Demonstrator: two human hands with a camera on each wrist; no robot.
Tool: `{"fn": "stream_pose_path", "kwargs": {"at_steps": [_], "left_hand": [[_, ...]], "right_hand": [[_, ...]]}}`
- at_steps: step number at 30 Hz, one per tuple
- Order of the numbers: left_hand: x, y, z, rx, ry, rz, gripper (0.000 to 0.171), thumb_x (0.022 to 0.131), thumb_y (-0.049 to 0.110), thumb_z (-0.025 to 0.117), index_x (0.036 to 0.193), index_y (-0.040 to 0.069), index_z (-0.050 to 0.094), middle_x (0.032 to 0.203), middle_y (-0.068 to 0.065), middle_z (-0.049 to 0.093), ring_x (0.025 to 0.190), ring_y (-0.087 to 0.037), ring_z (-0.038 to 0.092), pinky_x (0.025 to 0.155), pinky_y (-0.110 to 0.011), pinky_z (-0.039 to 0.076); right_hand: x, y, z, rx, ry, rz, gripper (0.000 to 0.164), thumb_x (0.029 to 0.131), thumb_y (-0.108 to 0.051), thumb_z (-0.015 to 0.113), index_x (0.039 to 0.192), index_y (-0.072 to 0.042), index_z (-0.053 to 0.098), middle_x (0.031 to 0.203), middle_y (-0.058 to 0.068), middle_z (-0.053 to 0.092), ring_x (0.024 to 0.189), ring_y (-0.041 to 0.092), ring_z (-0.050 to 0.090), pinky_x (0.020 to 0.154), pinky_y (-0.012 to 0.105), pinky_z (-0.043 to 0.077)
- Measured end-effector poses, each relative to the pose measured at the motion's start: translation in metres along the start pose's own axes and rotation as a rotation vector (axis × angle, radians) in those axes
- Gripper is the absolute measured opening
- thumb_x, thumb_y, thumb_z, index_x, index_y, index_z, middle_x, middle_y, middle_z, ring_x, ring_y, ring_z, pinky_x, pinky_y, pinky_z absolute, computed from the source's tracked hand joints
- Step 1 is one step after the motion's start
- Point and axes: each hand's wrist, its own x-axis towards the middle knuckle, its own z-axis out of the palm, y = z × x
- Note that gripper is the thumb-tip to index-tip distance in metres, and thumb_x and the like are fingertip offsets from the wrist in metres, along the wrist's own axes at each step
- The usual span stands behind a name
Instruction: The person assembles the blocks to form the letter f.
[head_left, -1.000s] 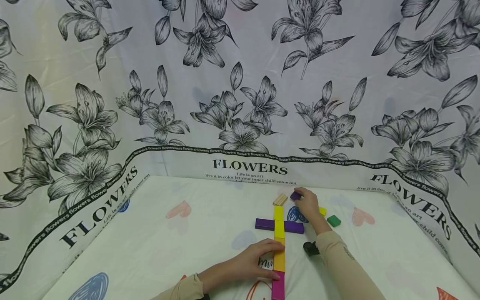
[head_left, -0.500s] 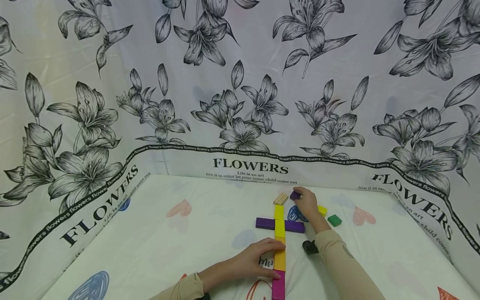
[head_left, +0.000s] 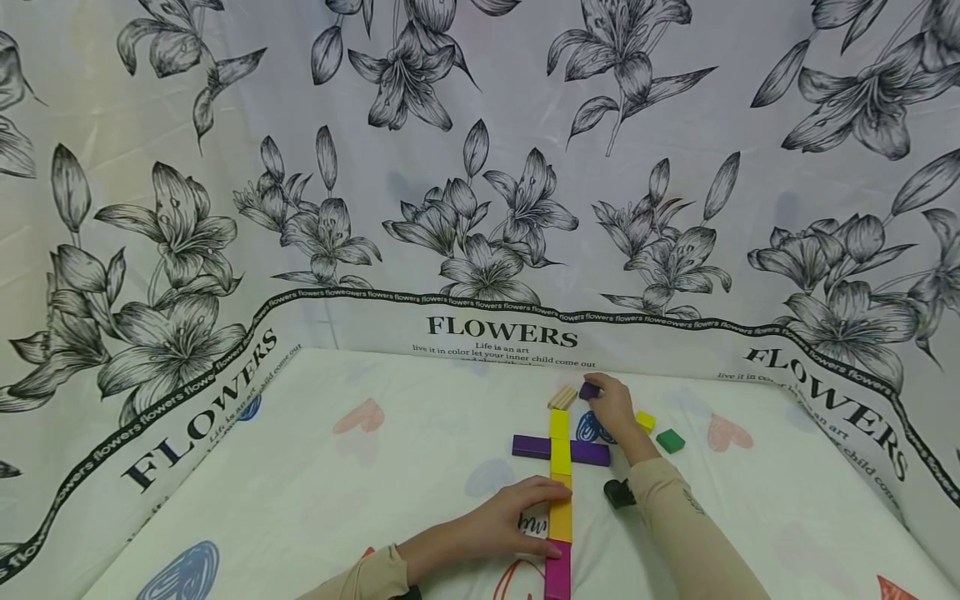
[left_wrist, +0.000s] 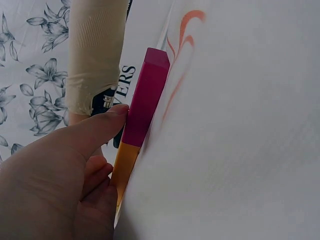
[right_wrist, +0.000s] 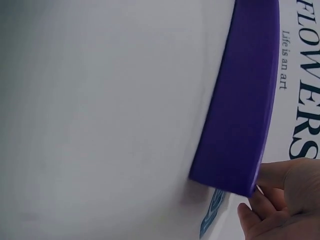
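In the head view, my right hand (head_left: 613, 408) pinches a small purple block (head_left: 588, 390) at the far side of the cloth. The right wrist view shows that hand (right_wrist: 280, 200) behind the end of a long purple block (right_wrist: 237, 100). My left hand (head_left: 498, 521) rests beside a cross-shaped row of blocks, its fingertips on the orange block (head_left: 560, 521) and its thumb at the magenta block (head_left: 557, 571). Up the row lie a yellow block (head_left: 560, 457) and another yellow block (head_left: 558, 423). Purple blocks (head_left: 531, 447) extend to either side of the lower yellow one.
Several thin wooden sticks (head_left: 562, 397) lie just past the row's far end. A loose yellow block (head_left: 645, 421) and a green block (head_left: 670, 441) are right of my right hand. A white flower-print curtain (head_left: 480, 208) rises behind the heart-patterned cloth (head_left: 420, 450).
Both hands and the blocks stay practically in place. The whole head view shifts only very slightly.
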Motion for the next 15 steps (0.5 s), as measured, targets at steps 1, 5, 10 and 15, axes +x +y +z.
{"fn": "stream_pose_path", "kwargs": {"at_steps": [1, 5, 10, 15], "left_hand": [[0.0000, -0.0001, 0.0000, 0.001, 0.000, -0.001, 0.061, 0.087, 0.036, 0.073, 0.142, 0.028, 0.048, 0.147, 0.013, 0.046, 0.137, -0.007, 0.042, 0.116, -0.028, 0.037], [0.0000, -0.0003, 0.0000, 0.003, 0.000, -0.001, 0.061, 0.087, 0.036, 0.073, 0.142, 0.029, 0.048, 0.147, 0.013, 0.046, 0.138, -0.007, 0.041, 0.116, -0.029, 0.037], [0.0000, 0.0000, -0.0002, 0.001, -0.003, 0.003, 0.061, 0.087, 0.036, 0.072, 0.143, 0.028, 0.048, 0.147, 0.013, 0.046, 0.137, -0.007, 0.042, 0.115, -0.028, 0.037], [0.0000, 0.0001, -0.0004, -0.002, -0.006, 0.009, 0.061, 0.087, 0.035, 0.072, 0.143, 0.027, 0.048, 0.147, 0.012, 0.046, 0.137, -0.006, 0.042, 0.115, -0.028, 0.037]], "right_hand": [[0.0000, -0.0002, 0.0000, -0.001, -0.002, 0.001, 0.050, 0.086, 0.013, 0.057, 0.134, 0.002, 0.053, 0.138, 0.024, 0.054, 0.131, 0.041, 0.048, 0.112, 0.051, 0.039], [0.0005, -0.0005, 0.0006, -0.008, -0.005, 0.003, 0.050, 0.086, 0.014, 0.057, 0.134, 0.002, 0.053, 0.138, 0.024, 0.054, 0.131, 0.041, 0.048, 0.112, 0.051, 0.039], [0.0012, -0.0006, 0.0008, -0.016, 0.004, 0.000, 0.049, 0.085, 0.014, 0.056, 0.133, 0.002, 0.055, 0.136, 0.024, 0.056, 0.130, 0.041, 0.049, 0.111, 0.051, 0.040], [0.0011, -0.0025, 0.0003, -0.019, 0.002, -0.005, 0.050, 0.084, 0.015, 0.056, 0.132, 0.002, 0.055, 0.136, 0.023, 0.057, 0.130, 0.041, 0.049, 0.111, 0.051, 0.040]]}}
